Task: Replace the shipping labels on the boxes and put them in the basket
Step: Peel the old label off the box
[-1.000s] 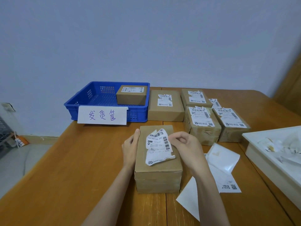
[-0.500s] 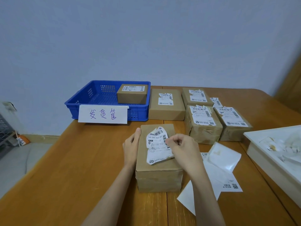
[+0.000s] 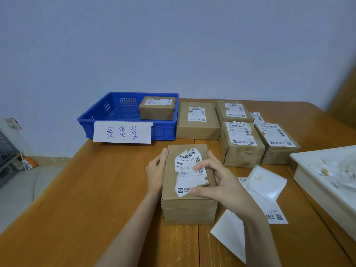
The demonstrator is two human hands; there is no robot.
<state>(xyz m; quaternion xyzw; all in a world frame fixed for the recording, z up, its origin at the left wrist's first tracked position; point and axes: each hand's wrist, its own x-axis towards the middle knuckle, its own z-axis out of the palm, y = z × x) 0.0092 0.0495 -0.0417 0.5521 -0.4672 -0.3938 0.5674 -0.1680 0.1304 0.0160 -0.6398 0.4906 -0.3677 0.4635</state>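
Left hand (image 3: 157, 171) steadies box (image 3: 189, 201), fingers flat; right hand (image 3: 217, 181) spread loose over torn label (image 3: 189, 171), gripping nothing. Label thin, tears easily; peel from lifted corner.

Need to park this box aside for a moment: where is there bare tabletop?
Bare wood lies left of the held box, from the blue basket and its paper sign down to the near edge. The right is crowded: four boxes, loose label sheets, white tray.
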